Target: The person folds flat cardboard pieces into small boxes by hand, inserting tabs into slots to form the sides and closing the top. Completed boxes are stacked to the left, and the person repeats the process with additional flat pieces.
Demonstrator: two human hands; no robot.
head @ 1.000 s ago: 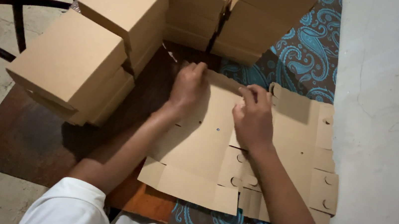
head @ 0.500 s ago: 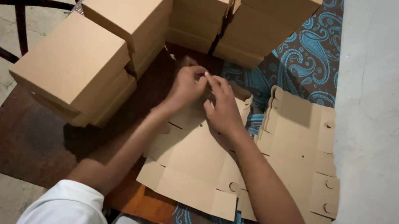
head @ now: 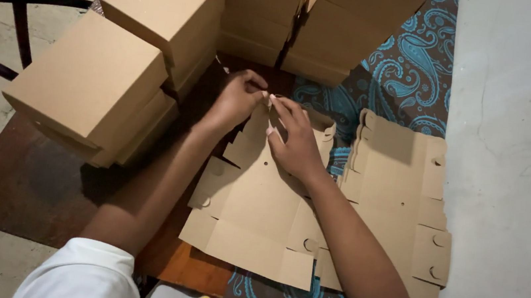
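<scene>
**Both hands pinching the far edge of a flat box blank**

The largest things here are the assembled cardboard boxes [head: 116, 59], stacked at the left and across the far side, closely packed and leaning slightly toward the working area. Under everything lies a brown mat [head: 20, 194], and to the right of it a blue paisley cloth [head: 407, 72] runs from far to near; further right is a bare pale floor [head: 513, 197].

On the cloth, right of centre, rests a pile of flat die-cut blanks [head: 400, 197], unfolded, with tabs and round cut-outs along the edges. Just left of that pile, overlapping it at the near corner, lies the flat cardboard blank [head: 251, 214] being worked, its near edge close to the person's body.

The left hand [head: 234, 99] and right hand [head: 293, 142] meet at the far edge of this blank. The fingers of both are curled closed, pinching a small flap or tab there; the exact tab is hidden behind the fingertips.

What could go wrong, in my judgement: the tab is thin card, so a hard or skewed pull could tear or crease it off its score line. The stacked boxes stand very near the left hand, so a wide elbow or lifted panel could knock them. The overlap with the pile could drag a second blank along.
</scene>
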